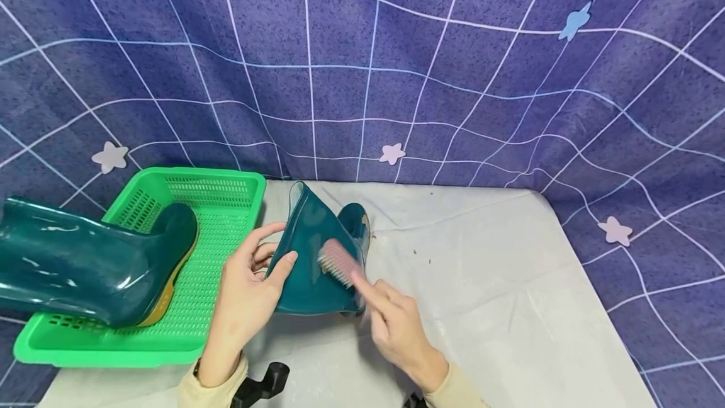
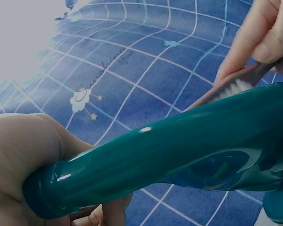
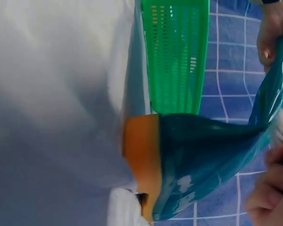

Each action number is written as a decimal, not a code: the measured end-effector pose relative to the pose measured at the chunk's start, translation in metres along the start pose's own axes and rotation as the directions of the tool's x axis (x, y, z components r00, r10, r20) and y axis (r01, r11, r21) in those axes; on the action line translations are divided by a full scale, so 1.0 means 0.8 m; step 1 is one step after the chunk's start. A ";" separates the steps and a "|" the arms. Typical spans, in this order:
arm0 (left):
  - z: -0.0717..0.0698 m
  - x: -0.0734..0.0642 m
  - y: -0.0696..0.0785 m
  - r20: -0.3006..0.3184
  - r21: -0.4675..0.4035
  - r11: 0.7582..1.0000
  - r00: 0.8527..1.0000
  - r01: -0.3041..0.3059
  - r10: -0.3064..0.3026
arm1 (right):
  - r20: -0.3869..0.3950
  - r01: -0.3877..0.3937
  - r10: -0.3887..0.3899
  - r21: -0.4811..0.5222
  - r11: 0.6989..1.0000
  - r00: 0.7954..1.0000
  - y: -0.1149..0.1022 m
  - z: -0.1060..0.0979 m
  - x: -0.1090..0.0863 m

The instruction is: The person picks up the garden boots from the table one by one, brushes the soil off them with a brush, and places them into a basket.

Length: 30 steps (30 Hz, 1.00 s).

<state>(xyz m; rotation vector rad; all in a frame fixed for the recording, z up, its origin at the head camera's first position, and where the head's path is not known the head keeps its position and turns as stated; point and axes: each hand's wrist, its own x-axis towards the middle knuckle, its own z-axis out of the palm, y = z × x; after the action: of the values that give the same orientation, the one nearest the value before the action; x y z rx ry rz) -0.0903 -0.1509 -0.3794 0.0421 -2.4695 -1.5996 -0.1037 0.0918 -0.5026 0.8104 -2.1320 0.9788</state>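
Note:
A dark green rain boot (image 1: 308, 250) stands on the white-covered table, its shaft flattened and folded over, its orange heel (image 3: 142, 150) showing in the right wrist view. My left hand (image 1: 249, 288) grips the top edge of the shaft, thumb on the near face and fingers behind. In the left wrist view, that edge (image 2: 47, 190) sits in my palm. My right hand (image 1: 399, 326) holds a pink scrub brush (image 1: 340, 260), index finger stretched along its back. Its white bristles (image 2: 236, 88) are at the boot's shaft, where pale smudges show.
To the left is a green plastic basket (image 1: 226, 269), with a second green rain boot (image 1: 113, 266) lying on its side across it. Small brown crumbs (image 1: 415, 252) dot the white table cover (image 1: 498, 307). Behind the table hangs a blue gridded curtain (image 1: 351, 80).

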 end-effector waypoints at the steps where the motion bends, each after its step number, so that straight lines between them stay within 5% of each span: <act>1: 0.000 0.000 0.000 0.001 0.003 1.000 1.000 0.001 -0.001 | 0.012 0.006 -0.006 -0.013 1.000 1.000 -0.001 -0.001 0.000; 5: 0.000 -0.002 -0.002 -0.017 0.018 1.000 1.000 0.007 -0.007 | 0.016 -0.010 0.011 -0.074 0.997 1.000 -0.004 -0.004 0.000; 9: 0.001 -0.002 -0.005 -0.007 -0.005 1.000 1.000 -0.001 0.001 | 0.027 0.044 -0.044 0.012 0.999 0.999 -0.002 -0.006 -0.003; 15: 0.001 -0.002 -0.005 -0.006 0.005 1.000 1.000 0.001 -0.001 | 0.031 -0.034 0.033 0.023 0.999 0.999 0.005 -0.009 -0.008; 20: 0.000 0.001 -0.004 0.016 -0.015 1.000 1.000 0.004 -0.004 | 0.086 0.032 -0.041 0.110 0.993 0.995 0.004 -0.006 -0.008; 26: -0.002 0.002 -0.004 0.015 -0.012 1.000 0.999 0.029 -0.029 | 0.146 -0.184 0.177 0.032 0.982 0.973 -0.003 -0.007 -0.008; 30: -0.002 0.002 -0.003 0.013 -0.036 0.999 1.000 0.011 -0.011 | 0.144 -0.086 0.079 0.048 0.995 0.987 0.000 -0.006 -0.008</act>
<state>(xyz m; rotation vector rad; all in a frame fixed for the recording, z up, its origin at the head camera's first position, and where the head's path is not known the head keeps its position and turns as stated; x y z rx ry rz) -0.0923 -0.1535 -0.3810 0.0401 -2.4532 -1.6535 -0.0983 0.0978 -0.5052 0.8463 -2.2847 1.0537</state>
